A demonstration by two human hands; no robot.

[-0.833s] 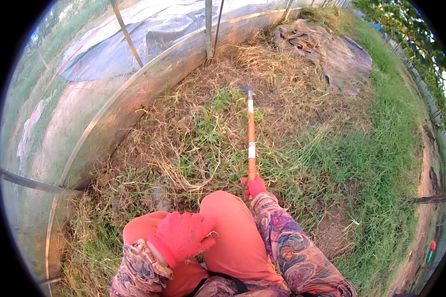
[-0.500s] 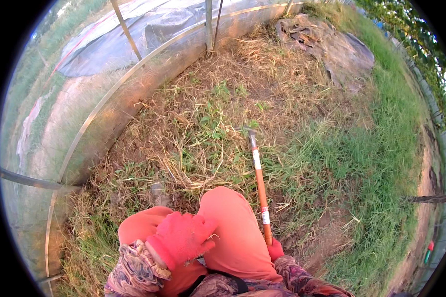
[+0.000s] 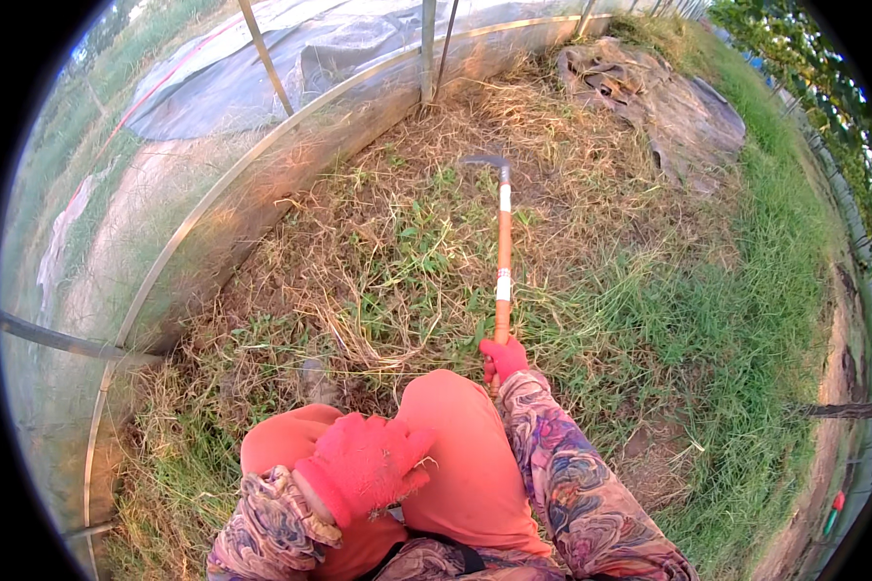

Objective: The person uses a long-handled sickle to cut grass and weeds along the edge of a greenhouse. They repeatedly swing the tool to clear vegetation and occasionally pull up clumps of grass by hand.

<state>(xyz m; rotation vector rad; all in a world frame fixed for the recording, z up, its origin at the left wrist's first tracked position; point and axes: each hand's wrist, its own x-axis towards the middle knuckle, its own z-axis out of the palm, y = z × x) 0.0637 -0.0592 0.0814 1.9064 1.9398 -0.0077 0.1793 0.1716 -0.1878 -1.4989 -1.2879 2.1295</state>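
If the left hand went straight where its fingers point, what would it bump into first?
The left hand would probably bump the orange-clad right leg first. Depth is unclear: it might already touch, or pass above.

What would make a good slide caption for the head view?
Red-gloved right hand grips an orange-handled, hooked-blade tool amid dry grass and green weeds, left hand near bent knees.

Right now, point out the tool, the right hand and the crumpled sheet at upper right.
Tool [image 3: 504,238]: head view, mid-handle.
Right hand [image 3: 506,359]: head view, gloved back.
Crumpled sheet [image 3: 667,108]: head view, near its middle.
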